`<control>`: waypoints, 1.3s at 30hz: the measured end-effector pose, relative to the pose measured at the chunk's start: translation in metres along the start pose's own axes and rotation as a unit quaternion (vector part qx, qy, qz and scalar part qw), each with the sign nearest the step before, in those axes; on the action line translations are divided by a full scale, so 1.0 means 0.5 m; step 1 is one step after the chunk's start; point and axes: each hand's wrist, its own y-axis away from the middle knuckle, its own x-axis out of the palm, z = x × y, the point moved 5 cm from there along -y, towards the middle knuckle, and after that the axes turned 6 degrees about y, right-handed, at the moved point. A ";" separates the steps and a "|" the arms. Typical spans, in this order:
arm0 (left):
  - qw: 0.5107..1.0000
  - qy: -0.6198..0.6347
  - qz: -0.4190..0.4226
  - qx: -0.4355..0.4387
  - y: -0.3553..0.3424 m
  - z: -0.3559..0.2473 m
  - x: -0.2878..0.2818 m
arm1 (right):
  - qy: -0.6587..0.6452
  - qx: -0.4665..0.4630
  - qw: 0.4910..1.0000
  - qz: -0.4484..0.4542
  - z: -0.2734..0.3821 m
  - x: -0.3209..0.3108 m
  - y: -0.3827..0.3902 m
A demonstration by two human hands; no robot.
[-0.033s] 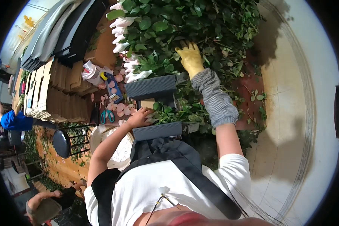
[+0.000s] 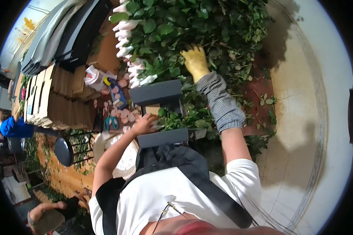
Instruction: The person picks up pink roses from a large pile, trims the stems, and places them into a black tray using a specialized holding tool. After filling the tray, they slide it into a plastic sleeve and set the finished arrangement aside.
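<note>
My bare left hand (image 2: 145,123) lies at the near end of a trough with dark grey ribbed walls (image 2: 156,93). Its fingers curl over the pale netted head of a rose (image 2: 157,127), whose leafy stems (image 2: 176,120) run to the right in the trough. My right hand (image 2: 195,62), in a yellow rubber glove and grey knitted sleeve, reaches into a large heap of leafy rose stems (image 2: 215,23). Its fingers are stretched out on the leaves, with the tips partly hidden. White netted rose heads (image 2: 126,25) line the heap's left edge.
Left of the trough are teal scissors (image 2: 111,123), a blue tool (image 2: 119,94), a plastic bag (image 2: 94,76) and loose pink petals (image 2: 124,113). Stacked cardboard (image 2: 62,100) stands beyond. A white bucket (image 2: 123,158) and a black stool (image 2: 64,151) stand lower left; other people work farther left.
The view has shifted very slightly. My right hand sits a little nearer to me and its fingers are slightly closer together; my left hand stays in place.
</note>
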 end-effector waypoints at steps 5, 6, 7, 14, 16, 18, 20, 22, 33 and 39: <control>0.996 0.060 -0.052 -0.050 0.051 -0.001 0.006 | -0.228 -0.078 0.964 -0.107 0.175 -0.137 -0.048; 0.994 0.072 -0.050 -0.069 0.050 -0.003 0.004 | -0.253 -0.097 0.959 -0.089 0.193 -0.173 -0.038; 0.994 0.074 -0.051 -0.067 0.049 -0.003 0.003 | -0.258 -0.140 0.951 -0.097 0.195 -0.251 -0.030; 0.993 0.077 -0.067 -0.056 0.030 -0.009 0.015 | -0.197 0.008 0.980 -0.032 -0.016 -0.327 0.188; 0.994 0.061 -0.066 -0.063 0.026 -0.009 0.003 | -0.167 0.060 0.984 -0.001 -0.042 -0.345 0.219; 0.993 0.068 -0.086 -0.048 0.048 -0.011 0.005 | -0.114 0.071 0.991 0.027 -0.037 -0.358 0.229; 0.994 0.071 -0.059 -0.059 0.047 -0.021 -0.007 | -0.087 0.070 0.994 0.004 -0.038 -0.369 0.229; 0.995 0.056 -0.032 -0.082 0.039 -0.028 -0.021 | -0.038 0.050 0.997 -0.052 -0.038 -0.376 0.234; 0.808 0.497 -0.313 0.050 -0.095 -0.363 -0.325 | -0.265 0.104 0.958 -0.018 0.033 -0.288 0.260; 0.919 0.106 -0.346 0.157 -0.099 -0.506 -0.365 | -0.354 0.131 0.922 0.091 0.052 -0.247 0.313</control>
